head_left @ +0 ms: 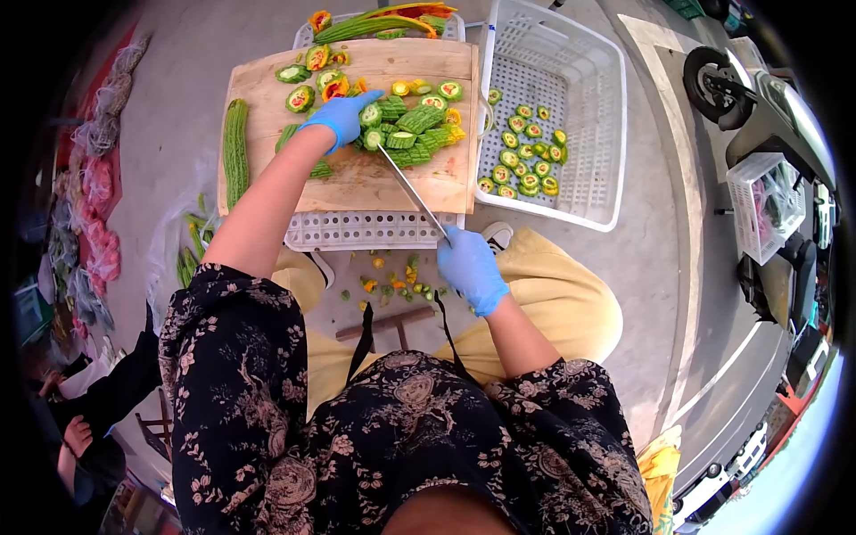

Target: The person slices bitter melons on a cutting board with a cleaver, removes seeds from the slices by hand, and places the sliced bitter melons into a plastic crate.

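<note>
My left hand (337, 121), in a blue glove, reaches over the wooden cutting board (357, 192). Its fingers close around a green bitter melon piece (371, 116), with the index finger stretched along the top. Gripped in my right hand (473, 270), also gloved in blue, is a knife (412, 192), whose tip touches the cut pieces below my left hand. Thick bitter melon chunks (419, 119) are heaped right of that hand. Slices with orange-red centres (300, 98) are scattered at the upper left, and a whole bitter melon (236, 153) lies along the board's left edge.
A white plastic basket (599, 134) at the right holds several bitter melon slices. Under the board stands an upturned-looking white crate (357, 230); more melons (383, 27) lie behind it. Scraps (397, 281) litter the ground between my feet. A parked scooter (758, 116) stands far right.
</note>
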The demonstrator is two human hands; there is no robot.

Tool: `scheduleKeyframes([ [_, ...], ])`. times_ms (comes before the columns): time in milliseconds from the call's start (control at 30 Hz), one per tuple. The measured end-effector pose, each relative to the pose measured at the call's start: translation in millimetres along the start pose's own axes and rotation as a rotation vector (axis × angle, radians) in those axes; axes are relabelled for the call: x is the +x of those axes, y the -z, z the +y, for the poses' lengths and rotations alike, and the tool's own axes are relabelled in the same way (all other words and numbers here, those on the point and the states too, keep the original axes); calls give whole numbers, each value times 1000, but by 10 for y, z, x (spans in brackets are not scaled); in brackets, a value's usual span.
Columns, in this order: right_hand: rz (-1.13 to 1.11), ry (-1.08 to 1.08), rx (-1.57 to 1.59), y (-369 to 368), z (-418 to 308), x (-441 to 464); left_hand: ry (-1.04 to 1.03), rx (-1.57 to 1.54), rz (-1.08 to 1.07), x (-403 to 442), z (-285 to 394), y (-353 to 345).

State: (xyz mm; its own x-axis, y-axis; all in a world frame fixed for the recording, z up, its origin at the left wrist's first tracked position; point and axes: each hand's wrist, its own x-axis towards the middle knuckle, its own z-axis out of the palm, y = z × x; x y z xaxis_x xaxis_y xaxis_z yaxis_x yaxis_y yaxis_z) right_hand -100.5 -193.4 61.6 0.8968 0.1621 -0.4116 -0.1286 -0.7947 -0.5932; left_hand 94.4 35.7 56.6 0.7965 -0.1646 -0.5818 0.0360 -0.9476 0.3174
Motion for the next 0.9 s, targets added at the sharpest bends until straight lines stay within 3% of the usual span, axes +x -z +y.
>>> scheduleKeyframes([
  [200, 142, -46, 141, 181, 315, 161, -221, 94, 105, 627, 424, -47],
  [233, 170, -72, 154, 299, 336, 163, -98, 47, -61, 516, 816, 152],
  [333, 261, -194, 204, 445, 537, 221, -223, 45, -44, 903, 1353, 83],
  [433, 333, -300, 269, 536, 708, 299, -477, 69, 204, 1295, 1718, -180],
  [533, 383, -304, 336, 585, 702, 321, -458, -383, 151, 1259, 1813, -168],
  [733, 288, -167, 377, 477, 398, 325, -375, -882, 138, 915, 1026, 72],
  [900, 182, -37, 346, 239, 181, 241, -241, -1103, 328, 328, 214, -47],
])
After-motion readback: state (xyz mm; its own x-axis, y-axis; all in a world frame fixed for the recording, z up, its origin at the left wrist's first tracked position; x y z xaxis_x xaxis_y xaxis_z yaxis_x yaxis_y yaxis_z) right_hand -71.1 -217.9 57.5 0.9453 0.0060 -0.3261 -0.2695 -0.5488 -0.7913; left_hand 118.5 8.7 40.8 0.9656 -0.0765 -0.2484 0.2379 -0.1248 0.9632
